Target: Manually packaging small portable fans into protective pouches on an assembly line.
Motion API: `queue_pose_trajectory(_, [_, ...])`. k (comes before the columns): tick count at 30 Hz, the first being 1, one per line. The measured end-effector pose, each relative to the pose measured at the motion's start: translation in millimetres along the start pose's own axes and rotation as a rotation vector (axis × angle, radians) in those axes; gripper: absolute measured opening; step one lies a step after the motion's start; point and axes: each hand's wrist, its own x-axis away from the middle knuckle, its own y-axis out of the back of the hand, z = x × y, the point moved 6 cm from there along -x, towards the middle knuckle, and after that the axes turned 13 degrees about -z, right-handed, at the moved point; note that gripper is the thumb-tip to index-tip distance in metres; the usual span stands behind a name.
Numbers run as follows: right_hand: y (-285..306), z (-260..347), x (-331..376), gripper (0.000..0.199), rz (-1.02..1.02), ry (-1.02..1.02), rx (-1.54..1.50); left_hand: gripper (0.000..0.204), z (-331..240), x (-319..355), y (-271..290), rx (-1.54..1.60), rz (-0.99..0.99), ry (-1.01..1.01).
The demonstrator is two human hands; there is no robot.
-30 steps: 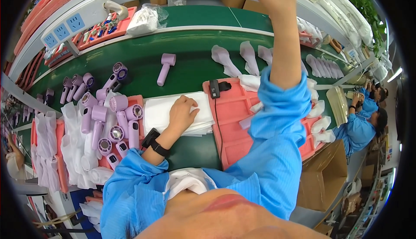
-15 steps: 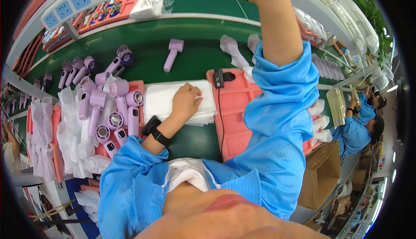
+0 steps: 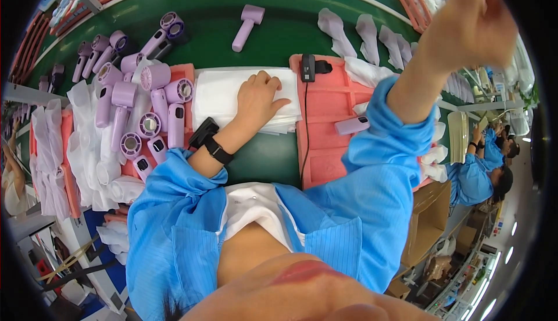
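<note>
Resting flat, fingers spread, left hand (image 3: pixel 260 99) presses stack of white bags (image 3: pixel 224 95), same spot as half second ago. Right hand (image 3: pixel 474 21) now raised higher, near top right edge; cannot tell if it grips anything. Black scanner (image 3: pixel 307 67) lies on pink tray (image 3: pixel 325 117) right of bags. Purple fans (image 3: pixel 145 106) heaped left. One lone fan (image 3: pixel 247 25) farther off on green belt (image 3: pixel 279 36). Other worker (image 3: pixel 479 170) sits far right.
</note>
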Motion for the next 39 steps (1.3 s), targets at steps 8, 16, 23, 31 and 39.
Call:
queue_pose_trajectory(8, [-46.9,-83.6,327.5,0.041,1.133,-1.270,0.019,0.027,0.9,1.3,1.0,0.004,-0.023,-0.009])
queue_pose_trajectory(16, [-89.3,-132.4,495.0,0.038,1.861,-1.459,0.133,0.029,-19.7,-2.3,-17.7,0.027,0.023,-0.104])
queue_pose_trajectory(23, [-77.8,-84.8,309.9,0.030,1.361,-1.181,0.108,0.025,-11.2,-4.0,-10.9,0.030,0.012,-0.014])
queue_pose_trajectory(31, [51.2,-56.2,180.5,0.043,0.813,-1.394,-0.176,0.015,8.5,-16.0,-4.5,0.255,0.075,0.184])
queue_pose_trajectory(39, [91.1,-37.6,169.0,0.057,0.796,-1.213,-0.159,0.014,15.4,-28.5,28.6,0.543,0.022,0.160])
